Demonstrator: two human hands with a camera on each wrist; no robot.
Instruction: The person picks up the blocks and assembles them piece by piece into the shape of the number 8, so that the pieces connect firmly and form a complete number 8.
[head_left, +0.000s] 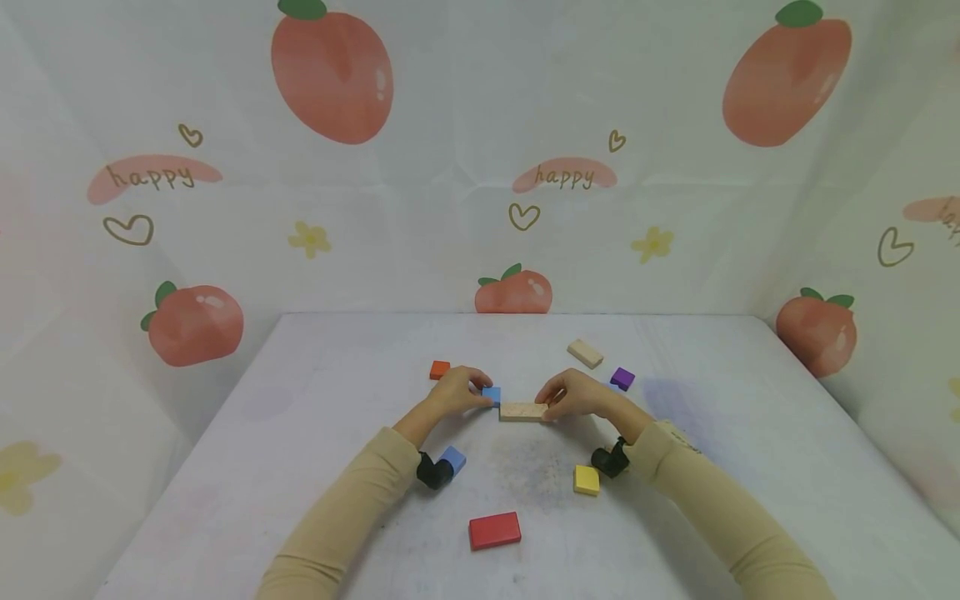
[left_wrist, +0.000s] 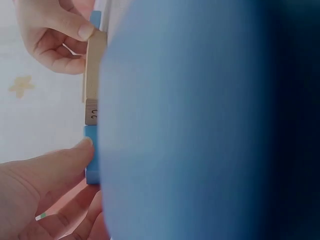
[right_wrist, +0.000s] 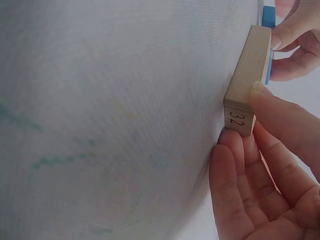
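My left hand (head_left: 456, 392) pinches a small blue block (head_left: 491, 395) between thumb and fingers. Beside it, my right hand (head_left: 573, 395) grips the right end of a plain wooden block (head_left: 522, 412) lying on the table. Seen from the right wrist, the thumb presses on the wooden block (right_wrist: 248, 75) near its end marked "32", with the fingers curled at that end. In the left wrist view the blue block (left_wrist: 92, 155) sits end to end with the wooden block (left_wrist: 95, 75). A large blurred blue surface (left_wrist: 185, 120) hides the right part of that view.
Behind the hands lie an orange block (head_left: 439, 370), another wooden block (head_left: 585, 353) and a purple block (head_left: 622, 378). Nearer are a light blue block (head_left: 453, 460) by the left wrist camera, a yellow block (head_left: 587, 480) and a red block (head_left: 495, 531). A printed curtain (head_left: 420, 183) backs the table.
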